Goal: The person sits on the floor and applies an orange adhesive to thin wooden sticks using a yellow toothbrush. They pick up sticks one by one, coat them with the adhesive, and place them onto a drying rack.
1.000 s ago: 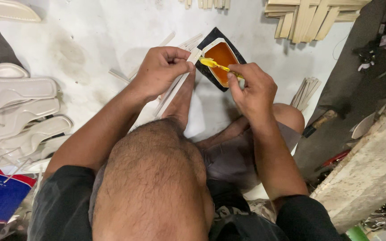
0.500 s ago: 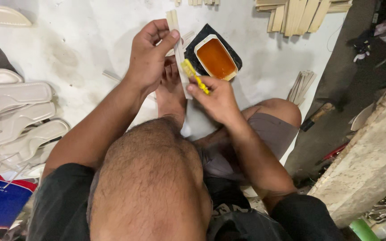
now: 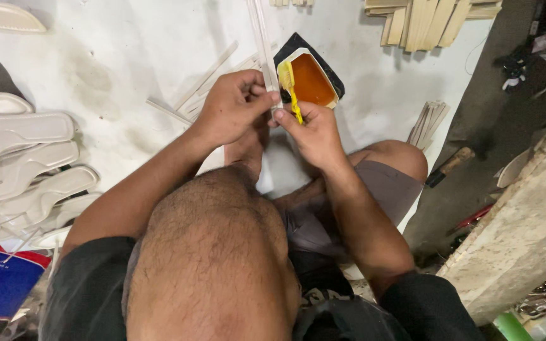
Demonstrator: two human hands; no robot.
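Pale strip (image 3: 261, 44): long, thin, off-white, held upright-ish over the white floor sheet (image 3: 96, 57), its lower end pinched between thumb and fingers of the left hand (image 3: 232, 110); upper end runs out past the top edge of view. Right hand (image 3: 311, 129) clenched around a yellow brush (image 3: 291, 88), bristle end coated yellow and lying against the strip just above the left fingertips. The two hands touch at the thumbs. Just behind the brush: a shallow tray of orange glue (image 3: 311, 79) resting on a black pad (image 3: 295, 47). More loose pale strips (image 3: 206, 82) lie on the sheet left of the hands. White shoe soles (image 3: 20, 158) stacked at far left. Wooden sticks (image 3: 431, 19) at top right.
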